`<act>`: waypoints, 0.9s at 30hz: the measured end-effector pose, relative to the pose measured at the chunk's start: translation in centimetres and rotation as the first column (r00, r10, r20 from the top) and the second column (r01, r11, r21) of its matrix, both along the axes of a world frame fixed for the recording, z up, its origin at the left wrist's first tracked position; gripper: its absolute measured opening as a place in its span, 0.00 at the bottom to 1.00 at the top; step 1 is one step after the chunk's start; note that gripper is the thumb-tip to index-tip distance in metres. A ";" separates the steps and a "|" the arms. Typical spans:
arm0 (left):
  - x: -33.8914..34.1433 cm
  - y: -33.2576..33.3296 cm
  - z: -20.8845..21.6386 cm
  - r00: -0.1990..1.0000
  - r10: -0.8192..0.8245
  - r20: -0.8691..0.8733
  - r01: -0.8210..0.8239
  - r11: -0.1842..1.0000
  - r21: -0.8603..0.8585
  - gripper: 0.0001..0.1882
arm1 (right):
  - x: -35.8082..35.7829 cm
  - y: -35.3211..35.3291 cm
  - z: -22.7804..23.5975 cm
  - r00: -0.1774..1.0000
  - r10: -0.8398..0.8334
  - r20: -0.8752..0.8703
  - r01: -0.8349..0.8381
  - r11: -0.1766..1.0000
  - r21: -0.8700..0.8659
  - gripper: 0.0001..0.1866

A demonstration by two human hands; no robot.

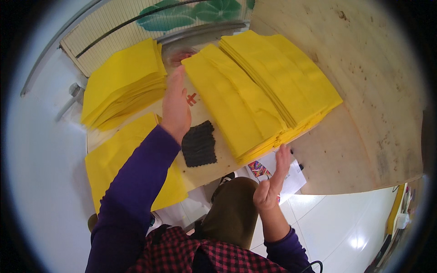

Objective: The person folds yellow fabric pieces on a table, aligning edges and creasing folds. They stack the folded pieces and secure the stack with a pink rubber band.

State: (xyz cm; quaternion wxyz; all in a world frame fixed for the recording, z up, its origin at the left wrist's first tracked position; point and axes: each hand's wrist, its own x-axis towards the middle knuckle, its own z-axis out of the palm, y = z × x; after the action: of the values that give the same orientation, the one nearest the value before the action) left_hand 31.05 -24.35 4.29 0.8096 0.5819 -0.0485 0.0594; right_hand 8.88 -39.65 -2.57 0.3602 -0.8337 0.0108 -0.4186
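Two yellow stacks of thin, cloth-like sheets lie side by side on the wooden table, a left stack (232, 100) and a right stack (277, 73). My left hand (176, 107) is held edge-on with fingers stretched out, its fingertips at the far left corner of the left stack. Below the near edge of these stacks, my right hand (275, 177) is upright, fingers extended toward that edge. Whether either palm touches the sheets I cannot tell. Neither hand holds anything. Next to my left wrist lies a dark rectangular cloth piece (199, 144) with zigzag edges.
Another yellow pile (125, 84) stands at the far left. Nearer, more yellow sheets (170, 186) lie partly under my left forearm. A curved wooden board (364, 113) spreads to the right. A white printed sheet (293, 175) shows below the table's near edge.
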 end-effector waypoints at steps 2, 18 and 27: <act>-3.9 2.5 3.0 0.944 -0.282 0.172 0.295 0.954 -0.052 0.27 | -2.4 1.7 -0.6 0.994 0.092 -0.051 -0.091 0.995 0.033 0.31; -28.2 11.5 11.6 0.310 -0.219 0.925 0.835 0.528 -0.155 0.35 | -4.1 6.5 -1.4 0.931 0.272 -0.242 -0.302 0.948 -0.096 0.15; -31.4 20.0 13.1 0.344 -0.452 0.823 0.834 0.549 -0.047 0.37 | -3.6 9.2 -1.1 0.913 0.315 -0.261 -0.350 0.931 -0.102 0.14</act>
State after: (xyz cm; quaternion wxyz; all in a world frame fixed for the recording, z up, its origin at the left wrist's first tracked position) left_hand -0.36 -4.38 17.42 0.7790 0.2191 -0.5861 -0.0414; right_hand 5.23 -30.43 -3.72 0.3601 -0.8918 -0.1186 -0.2469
